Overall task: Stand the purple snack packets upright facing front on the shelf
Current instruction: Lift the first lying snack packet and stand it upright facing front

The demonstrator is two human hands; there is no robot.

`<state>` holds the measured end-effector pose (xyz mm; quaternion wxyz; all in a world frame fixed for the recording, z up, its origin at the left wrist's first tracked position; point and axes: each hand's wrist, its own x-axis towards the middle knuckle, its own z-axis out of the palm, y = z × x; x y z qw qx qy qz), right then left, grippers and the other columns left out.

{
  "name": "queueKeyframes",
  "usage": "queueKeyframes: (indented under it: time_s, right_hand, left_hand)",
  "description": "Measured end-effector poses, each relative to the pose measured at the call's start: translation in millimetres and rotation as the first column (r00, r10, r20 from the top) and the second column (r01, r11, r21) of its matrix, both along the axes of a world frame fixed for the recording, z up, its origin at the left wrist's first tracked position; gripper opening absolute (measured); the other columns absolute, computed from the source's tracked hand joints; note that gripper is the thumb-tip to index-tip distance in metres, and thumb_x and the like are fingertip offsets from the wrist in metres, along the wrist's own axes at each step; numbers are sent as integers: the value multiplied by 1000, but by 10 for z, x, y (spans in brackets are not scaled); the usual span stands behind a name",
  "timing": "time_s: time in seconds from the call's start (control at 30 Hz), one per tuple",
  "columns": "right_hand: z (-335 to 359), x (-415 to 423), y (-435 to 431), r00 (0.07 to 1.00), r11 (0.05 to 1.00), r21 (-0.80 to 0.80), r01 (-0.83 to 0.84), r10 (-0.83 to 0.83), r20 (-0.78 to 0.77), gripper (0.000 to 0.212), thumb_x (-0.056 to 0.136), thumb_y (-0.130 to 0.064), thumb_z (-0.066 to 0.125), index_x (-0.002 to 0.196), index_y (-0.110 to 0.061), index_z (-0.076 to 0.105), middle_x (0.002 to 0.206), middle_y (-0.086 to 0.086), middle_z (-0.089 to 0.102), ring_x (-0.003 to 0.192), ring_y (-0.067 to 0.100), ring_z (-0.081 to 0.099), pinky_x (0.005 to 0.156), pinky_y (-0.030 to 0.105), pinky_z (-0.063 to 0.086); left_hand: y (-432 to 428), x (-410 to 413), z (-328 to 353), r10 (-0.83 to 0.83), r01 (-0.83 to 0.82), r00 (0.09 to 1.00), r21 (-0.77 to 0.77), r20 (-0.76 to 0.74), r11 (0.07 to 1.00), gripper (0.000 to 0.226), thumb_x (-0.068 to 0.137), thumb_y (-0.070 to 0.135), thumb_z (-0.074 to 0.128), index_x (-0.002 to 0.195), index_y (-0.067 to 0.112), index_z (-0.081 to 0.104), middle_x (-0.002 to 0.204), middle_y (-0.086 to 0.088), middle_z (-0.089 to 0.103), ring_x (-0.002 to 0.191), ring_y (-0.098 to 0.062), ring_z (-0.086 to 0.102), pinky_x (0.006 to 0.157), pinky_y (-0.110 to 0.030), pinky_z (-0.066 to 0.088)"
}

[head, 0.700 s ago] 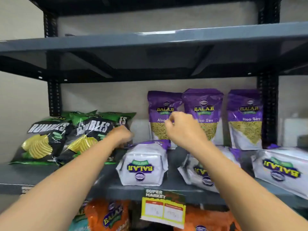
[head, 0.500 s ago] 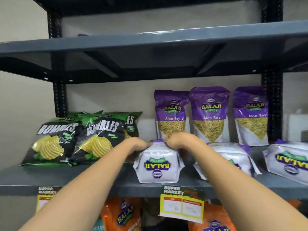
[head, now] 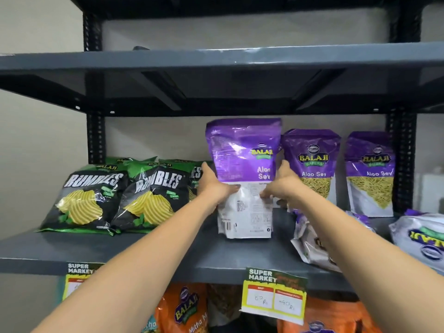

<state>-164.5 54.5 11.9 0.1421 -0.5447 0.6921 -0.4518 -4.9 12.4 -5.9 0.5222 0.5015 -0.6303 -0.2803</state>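
Risk centres on the Aloo Sev packet (head: 242, 179) now held upright between both hands near the front of the grey shelf (head: 149, 251), with its printed back panel turned toward the camera. It is gripped at mid-height: the left hand (head: 214, 183) is wrapped round its left edge, thumb across the white panel, and the right hand (head: 282, 186) pinches its right edge with the fingertips. The packet's base appears to rest on the shelf, though contact cannot be confirmed.

Because the back panel faces outward, a half-turn is judged to be still needed. If that turn is made carelessly, the standing Aloo Sev packet (head: 311, 164) just right of the held one could be clipped and toppled, and with it perhaps the far standing packet (head: 370, 171) further right. Another standing packet can be glimpsed directly behind the held one, so pushing back could knock that over too.

Just right of the held packet and lower, a fallen packet (head: 312, 246) lies on its side, partly under the right forearm; it could be dragged off the edge by the sleeveless arm. The Rumbles chip bags (head: 120, 200) to the left of the held packet lean loosely and could be nudged by the left elbow.

If released early, the soft pouch is likely to slump forward.
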Motion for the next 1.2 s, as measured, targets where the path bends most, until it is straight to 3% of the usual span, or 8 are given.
queueKeyframes:
  time_s: [0.1, 0.2, 0.33, 0.47, 0.6, 0.83, 1.07, 1.2]
  right_hand:
    - [-85, -172, -114, 1000, 999, 44, -7, 8, -14, 64, 50, -3, 82, 108, -3, 55, 99, 16, 70, 85, 31, 69, 55, 36, 54]
    - [-122, -272, -130, 991, 992, 60, -111, 106, 76, 45, 66, 2, 76, 103, -11, 53, 84, 14, 63, 56, 20, 56, 33, 16, 36]
    - [47, -374, -92, 937, 967, 51, -248, 226, 266, 8, 84, -10, 58, 78, -13, 54, 72, 5, 56, 61, 16, 50, 56, 28, 42]
    - [217, -492, -199, 718, 935, -77, -345, 316, 620, 25, 87, -32, 36, 71, -17, 46, 88, 11, 56, 80, 23, 51, 76, 39, 42]
    - [167, -436, -390, 604, 902, -98, -421, 359, 711, 53, 91, -59, 25, 99, -15, 55, 97, 14, 64, 88, 28, 60, 76, 41, 48]
    - [166, -473, -475, 795, 958, 46, -281, 206, 571, 28, 90, -22, 32, 65, -21, 45, 40, -2, 57, 32, 16, 54, 52, 24, 31]
    - [218, -352, -393, 959, 922, 296, -250, 194, 208, 41, 86, -37, 63, 57, -18, 41, 39, -8, 41, 41, 6, 31, 46, 20, 18]
    - [277, -458, -361, 939, 914, 266, -307, 245, 242, 34, 64, -35, 83, 70, -19, 54, 63, -3, 47, 54, 11, 39, 57, 26, 31]
  left_hand:
    - [-19, -114, -131, 43, -43, 999, -54, -11, 998, 117, 69, 19, 87, 155, 15, 7, 142, -9, 56, 131, -29, 53, 105, -39, 41]
    - [-52, -131, -278, 53, -58, 997, -88, -59, 994, 94, 75, 16, 82, 149, 16, 24, 130, -9, 65, 122, -30, 60, 98, -37, 46]
    - [36, -178, -396, 166, -163, 986, -171, 8, 972, 86, 80, 22, 75, 149, 16, 24, 145, -12, 43, 134, -32, 44, 105, -39, 39]
    - [318, -369, -514, 323, -299, 946, -399, -6, 867, 60, 78, 19, 71, 132, 18, 44, 136, -9, 34, 127, -30, 38, 100, -35, 35]
    - [370, -593, -581, 141, -124, 989, -241, 53, 963, 52, 79, 21, 70, 125, 20, 46, 135, -5, 30, 127, -28, 38, 101, -30, 34]
    - [333, -649, -558, 138, -117, 986, -203, 91, 972, 74, 70, 33, 76, 130, 19, 35, 137, -6, 37, 130, -28, 39, 105, -38, 37]
    - [113, -584, -430, 62, -71, 995, -121, -78, 990, 85, 53, 39, 92, 108, 21, 30, 97, 6, 57, 88, -22, 63, 82, -36, 52]
    - [-163, -239, -422, -326, 344, 904, 19, -278, 939, 84, 56, 12, 92, 124, 2, 45, 105, -2, 72, 89, -14, 70, 82, -26, 58]
